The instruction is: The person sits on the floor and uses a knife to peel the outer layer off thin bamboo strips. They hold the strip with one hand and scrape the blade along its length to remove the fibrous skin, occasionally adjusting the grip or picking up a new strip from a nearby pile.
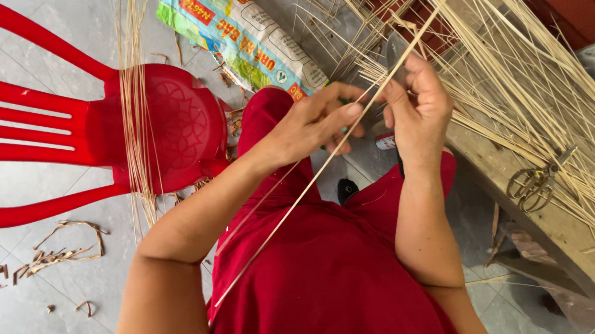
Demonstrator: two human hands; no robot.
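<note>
Above the red lap, left hand [315,121] pinches a long pale strip [325,162]; right hand [414,108] has its grip clenched on strip and knife blade [395,51].

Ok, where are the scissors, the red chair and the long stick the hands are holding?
scissors [534,185]: head view, on the handle loops, lying on the wooden bench.
red chair [185,129]: head view, on the middle of its seat.
long stick [293,206]: head view, on its bare middle stretch, below the left hand.
</note>
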